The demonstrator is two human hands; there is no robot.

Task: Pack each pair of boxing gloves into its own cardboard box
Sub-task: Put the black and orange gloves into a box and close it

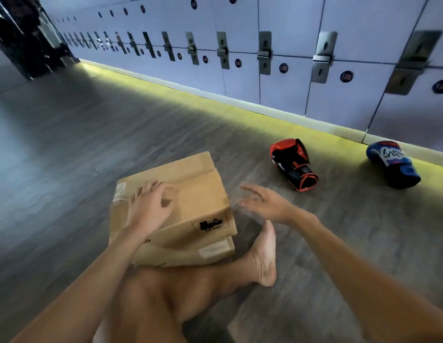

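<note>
A brown cardboard box (200,199) stands on the floor in front of me, its top flaps folded down. A second cardboard box (181,253) lies partly under it. My left hand (151,206) rests on the top flap, fingers spread and curled. Just right of the box, my right hand (265,203) hovers with fingers apart, holding nothing. A black and red boxing glove (293,164) lies on the floor to the right. Farther right, near the lockers, lies a blue and white boxing glove (392,164).
A wall of pale lockers (277,78) runs along the back and right, with a lit yellow strip at its base. My bare leg and foot (262,256) lie on the grey wood floor (67,169) beside the boxes. A dark structure (22,33) stands at far left.
</note>
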